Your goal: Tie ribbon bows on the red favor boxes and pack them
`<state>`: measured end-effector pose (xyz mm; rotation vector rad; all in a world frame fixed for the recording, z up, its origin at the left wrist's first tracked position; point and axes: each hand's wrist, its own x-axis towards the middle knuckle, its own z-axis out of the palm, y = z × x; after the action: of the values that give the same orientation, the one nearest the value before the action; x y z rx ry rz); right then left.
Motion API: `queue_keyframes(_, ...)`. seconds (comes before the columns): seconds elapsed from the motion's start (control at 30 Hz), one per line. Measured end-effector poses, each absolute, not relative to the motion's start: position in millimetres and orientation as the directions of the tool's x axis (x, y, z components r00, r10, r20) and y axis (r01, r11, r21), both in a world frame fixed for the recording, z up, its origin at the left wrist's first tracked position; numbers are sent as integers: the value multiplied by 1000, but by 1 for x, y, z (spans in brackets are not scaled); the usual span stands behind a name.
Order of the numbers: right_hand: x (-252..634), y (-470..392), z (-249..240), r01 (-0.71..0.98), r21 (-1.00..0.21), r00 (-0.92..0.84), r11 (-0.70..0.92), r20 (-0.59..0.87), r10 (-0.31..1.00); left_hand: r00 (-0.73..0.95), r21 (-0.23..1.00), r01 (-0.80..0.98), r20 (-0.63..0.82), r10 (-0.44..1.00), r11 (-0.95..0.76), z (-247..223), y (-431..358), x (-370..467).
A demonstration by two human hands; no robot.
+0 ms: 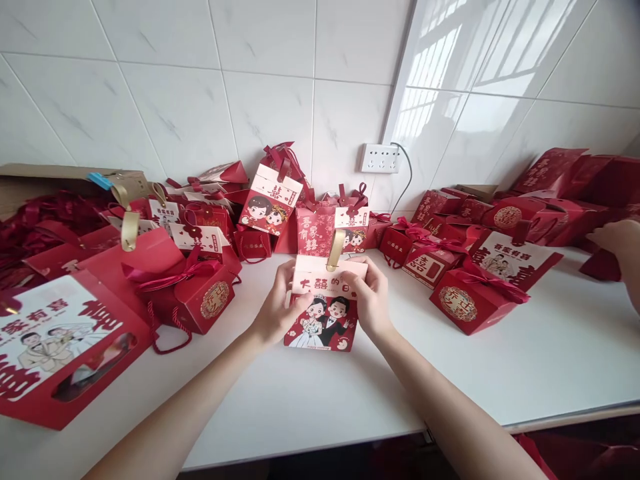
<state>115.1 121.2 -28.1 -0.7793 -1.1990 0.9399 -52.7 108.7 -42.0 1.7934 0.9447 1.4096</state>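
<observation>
Head view. A white tiled wall (270, 107) backs a white table (300, 407); a socket strip (380, 159) sits on the wall, beyond and above the right hand (375, 297). Both forearms reach forward and converge. The left hand (274, 310) pinches the left side of a red-and-white gift box (325, 330), thumb laid across the front, fingers partly hidden behind. The right hand pinches the opposite upper side, its thumb pressed on the pale top panel. The box is upright between the hands, its gold ribbon loop (336, 250) rising above them; whether its base touches the table cannot be told. A bowed red box (200, 300) lies left of the left hand, another (475, 300) right of the right hand. Farther right is another person's hand (623, 250).
</observation>
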Motion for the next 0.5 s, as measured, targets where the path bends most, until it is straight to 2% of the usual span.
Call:
queue_keyframes(0.13,125,138,-29,-370,-845,285,386,293,913,117,950,187,231,966,-250,-45,117,-53)
queue_keyframes(0.23,130,149,-32,-499,-789,348,358,195,917,171,978,79,175,970,-191,-44,118,-51)
queue_keyframes(0.3,131,154,-34,-554,-756,340,347,175,924,170,967,34,241,955,-251,-44,117,-49)
queue_keyframes(0.37,130,157,-36,-581,-732,316,356,200,928,86,918,106,375,923,-383,-44,115,-49)
queue_keyframes(0.43,126,157,-37,-599,-720,255,350,243,936,9,781,288,576,817,-554,-43,113,-50)
queue_keyframes(0.5,122,154,-36,-627,-717,124,306,295,947,47,546,465,771,635,-697,-42,113,-54)
